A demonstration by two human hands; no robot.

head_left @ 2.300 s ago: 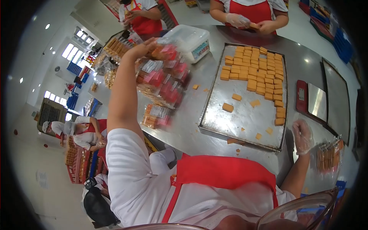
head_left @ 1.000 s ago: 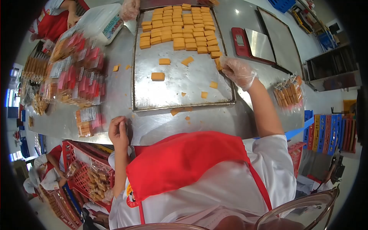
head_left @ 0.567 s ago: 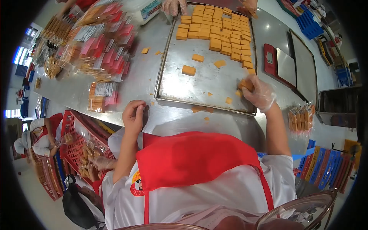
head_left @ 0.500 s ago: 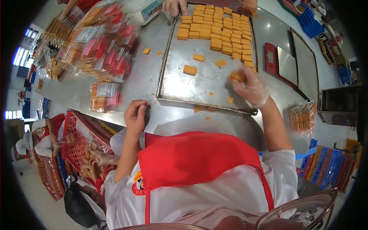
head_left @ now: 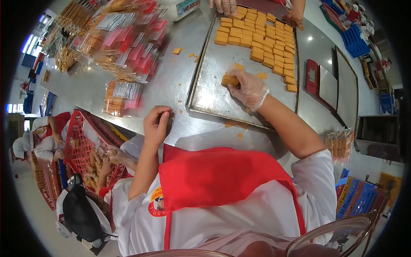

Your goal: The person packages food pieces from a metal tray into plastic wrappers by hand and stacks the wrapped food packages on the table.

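Note:
My right hand point(head_left: 248, 89), in a clear plastic glove, is closed on orange-brown rectangular biscuits point(head_left: 230, 79) over the near part of a metal baking tray point(head_left: 204, 103). How many it holds is hidden by the fingers. Rows of the same biscuits point(head_left: 267, 45) cover the tray's far side. Just beyond the glove lie a loose biscuit point(head_left: 238, 66) and a broken piece point(head_left: 261, 76). Bare and loosely curled, my left hand point(head_left: 156, 123) rests at the table's near edge, left of the tray, with nothing visible in it.
Packed biscuit bags point(head_left: 124, 38) pile up on the left, with one pack point(head_left: 121, 97) nearer me. To the right stand a red scale point(head_left: 312, 77) and another tray point(head_left: 347, 85). Another person's gloved hand point(head_left: 224, 6) touches the tray's far edge. A red crate point(head_left: 81, 145) stands lower left.
My right hand has swept left across the tray, carrying biscuits, to where a lone biscuit lay. My left hand stays nearly still. The whole view has shifted slightly.

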